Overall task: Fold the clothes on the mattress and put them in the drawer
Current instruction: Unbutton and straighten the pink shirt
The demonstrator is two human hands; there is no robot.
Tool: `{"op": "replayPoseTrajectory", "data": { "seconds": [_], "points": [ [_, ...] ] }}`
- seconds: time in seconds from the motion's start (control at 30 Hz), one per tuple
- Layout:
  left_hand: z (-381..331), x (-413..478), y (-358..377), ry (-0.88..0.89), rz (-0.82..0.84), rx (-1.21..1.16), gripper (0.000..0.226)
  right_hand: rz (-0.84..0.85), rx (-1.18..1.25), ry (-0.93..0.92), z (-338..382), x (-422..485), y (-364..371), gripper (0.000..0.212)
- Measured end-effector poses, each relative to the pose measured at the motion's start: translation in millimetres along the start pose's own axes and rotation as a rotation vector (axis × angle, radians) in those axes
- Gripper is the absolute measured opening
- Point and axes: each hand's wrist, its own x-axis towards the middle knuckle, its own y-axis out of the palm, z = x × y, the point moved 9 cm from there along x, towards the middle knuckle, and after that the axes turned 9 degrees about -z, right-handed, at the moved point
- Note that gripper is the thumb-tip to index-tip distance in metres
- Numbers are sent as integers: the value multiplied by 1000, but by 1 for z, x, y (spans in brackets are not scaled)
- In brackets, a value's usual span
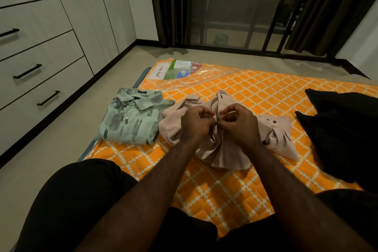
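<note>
A crumpled pale pink shirt (223, 149) lies on the orange patterned mattress (225, 186). My left hand (196, 125) and my right hand (239, 122) meet over its front, each pinching the fabric at a button between thumb and fingers. To the left, touching the pink shirt, lies a folded pale green shirt (131, 118) with grey blotches, collar up. A heap of black clothes (343, 133) sits at the right of the mattress. White drawers (41, 80) with black handles stand along the left wall, all closed.
Bare floor (51, 149) runs between the mattress and the drawers. A dark window with curtains (235, 10) fills the far wall. My legs in black rest at the mattress's near edge. A printed label under plastic (176, 69) covers the far mattress corner.
</note>
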Motion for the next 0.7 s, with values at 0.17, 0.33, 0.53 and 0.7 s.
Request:
{"op": "replayPoseTrajectory", "data": {
  "seconds": [0.17,0.33,0.53,0.7],
  "points": [
    [2,3,1,-1,48,-1,12,23,-61,-148,12,-1,1,21],
    [-2,5,5,45,95,6,9,17,-117,-206,18,-3,-2,23],
    [-8,5,8,95,119,49,11,-31,-129,-197,15,-1,-3,24],
    [-32,1,11,378,177,162,42,-20,-150,-220,16,-1,-2,24]
  ]
}}
